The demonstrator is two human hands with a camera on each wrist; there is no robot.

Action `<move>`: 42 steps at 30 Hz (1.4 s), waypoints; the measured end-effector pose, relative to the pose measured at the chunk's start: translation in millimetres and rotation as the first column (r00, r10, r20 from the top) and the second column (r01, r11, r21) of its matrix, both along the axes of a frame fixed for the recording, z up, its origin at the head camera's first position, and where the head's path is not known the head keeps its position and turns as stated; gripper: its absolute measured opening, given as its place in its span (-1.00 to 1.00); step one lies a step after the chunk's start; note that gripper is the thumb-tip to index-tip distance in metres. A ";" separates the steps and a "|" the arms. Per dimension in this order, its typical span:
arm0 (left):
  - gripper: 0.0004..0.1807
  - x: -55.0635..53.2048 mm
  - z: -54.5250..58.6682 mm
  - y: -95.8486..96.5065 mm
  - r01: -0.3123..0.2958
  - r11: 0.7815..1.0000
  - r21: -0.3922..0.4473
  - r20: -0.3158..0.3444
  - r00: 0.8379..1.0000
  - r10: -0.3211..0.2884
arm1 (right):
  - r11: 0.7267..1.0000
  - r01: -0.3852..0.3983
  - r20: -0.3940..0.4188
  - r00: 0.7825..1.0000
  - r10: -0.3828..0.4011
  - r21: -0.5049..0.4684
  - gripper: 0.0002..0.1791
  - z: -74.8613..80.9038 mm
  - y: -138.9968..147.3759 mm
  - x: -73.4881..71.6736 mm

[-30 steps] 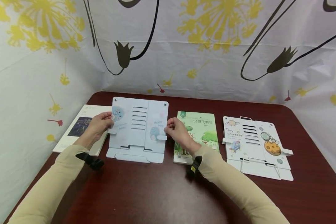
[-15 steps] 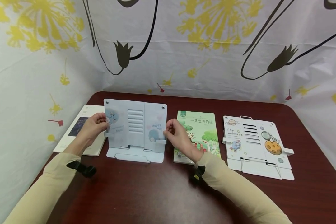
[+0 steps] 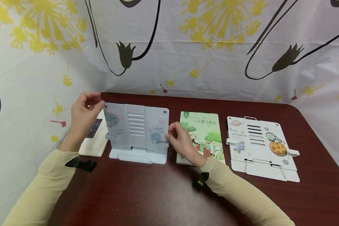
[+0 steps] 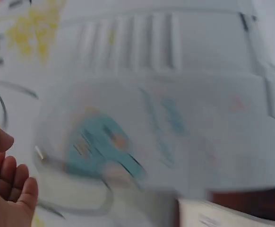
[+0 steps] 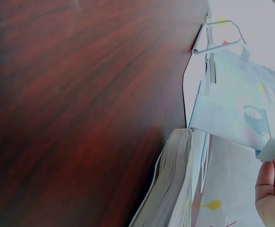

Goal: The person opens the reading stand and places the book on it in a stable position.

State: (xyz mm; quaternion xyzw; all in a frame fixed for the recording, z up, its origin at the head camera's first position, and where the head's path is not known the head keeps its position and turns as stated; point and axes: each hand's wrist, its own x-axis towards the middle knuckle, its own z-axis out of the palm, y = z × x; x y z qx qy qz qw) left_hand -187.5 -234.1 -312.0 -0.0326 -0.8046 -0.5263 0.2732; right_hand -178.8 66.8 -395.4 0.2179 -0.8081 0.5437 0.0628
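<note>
A pale blue book stand (image 3: 137, 125) stands tilted up on its base plate, left of the table's middle, with slots and cartoon prints on its back panel. My right hand (image 3: 182, 142) pinches the panel's right edge just above the small side clip. In the right wrist view the fingers (image 5: 266, 177) touch that edge by the clip. My left hand (image 3: 84, 117) is raised by the stand's upper left corner, fingers loosely bent, holding nothing. The left wrist view shows the left hand (image 4: 7, 184) apart from the blurred panel (image 4: 213, 118).
A white book (image 3: 93, 146) lies left of the stand, partly behind my left hand. A green picture-covered book (image 3: 203, 125) lies under my right wrist. Further right, a white "Tiny universe" book stand (image 3: 261, 142) leans low on the dark red table (image 3: 158, 194). A patterned cloth hangs behind.
The stand's panel has tilted more upright. My left hand has let go of its left edge and moved up and left. My right hand keeps its pinch on the right edge.
</note>
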 end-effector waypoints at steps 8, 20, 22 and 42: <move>-0.75 -1.8 13.3 63.8 0.159 0.899 -0.409 -0.254 0.926 -0.279 | 0.999 0.025 -0.002 1.000 -0.025 -0.021 -0.86 1.1 -1.2 5.0; -0.86 -8.3 -3.2 90.3 0.194 0.820 -0.539 -0.181 0.924 -0.338 | 1.000 0.011 -0.015 1.000 -0.011 0.000 -0.84 -2.2 0.1 9.8; -0.89 -9.0 -4.6 89.4 0.203 0.819 -0.536 -0.202 0.912 -0.358 | 0.999 -0.034 0.024 0.999 0.034 -0.032 -0.87 -2.6 4.0 7.4; -0.82 0.8 -17.1 67.5 0.391 0.769 -0.505 -0.421 0.667 -0.615 | 0.967 0.040 0.267 0.958 -0.109 0.252 -0.79 -2.0 1.0 -86.6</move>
